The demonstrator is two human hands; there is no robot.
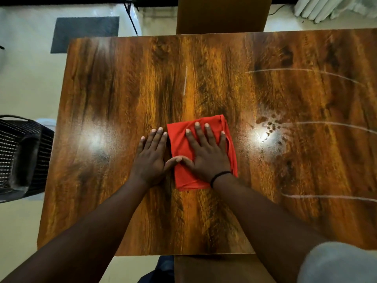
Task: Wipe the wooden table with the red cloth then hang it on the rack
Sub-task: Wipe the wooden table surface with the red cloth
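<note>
Red cloth pinned flat under the right hand, mid-table.

The right hand lies palm down on the folded red cloth, its 4 fingers spread toward the cloth's far edge. The left hand rests flat on the wooden table just beside the cloth, fingers close together, thumb tip touching the cloth's left edge. Beyond the right fingers lie pale chalk-like streaks.

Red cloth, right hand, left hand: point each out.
Red cloth [181, 176]: head view, bare lower-left part.
Right hand [208, 156]: head view, back of hand, flat on cloth.
Left hand [151, 158]: head view, back of hand.
</note>
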